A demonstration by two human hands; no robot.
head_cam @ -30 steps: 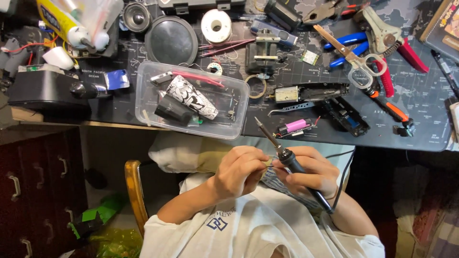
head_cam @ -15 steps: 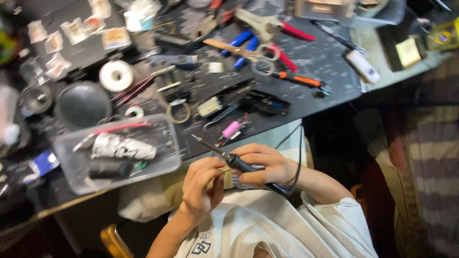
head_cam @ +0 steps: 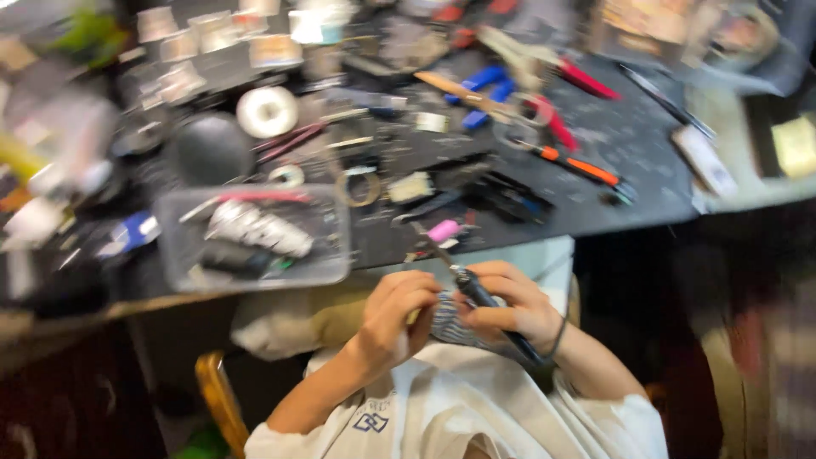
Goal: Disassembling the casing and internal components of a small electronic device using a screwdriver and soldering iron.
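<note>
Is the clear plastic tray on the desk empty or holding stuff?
Holding stuff: the clear plastic tray has a red-handled tool and striped item inside.

**Heavy motion blur, dim edges**

The whole frame was smeared by motion blur, worst along the top and left of the cluttered workbench (head_cam: 646, 170). Only the hands near the centre were rendered half-sharp. Soft, even indoor light was cast from above; the right side and lower left were lost in deep shadow. No harsh glare was seen.
</note>
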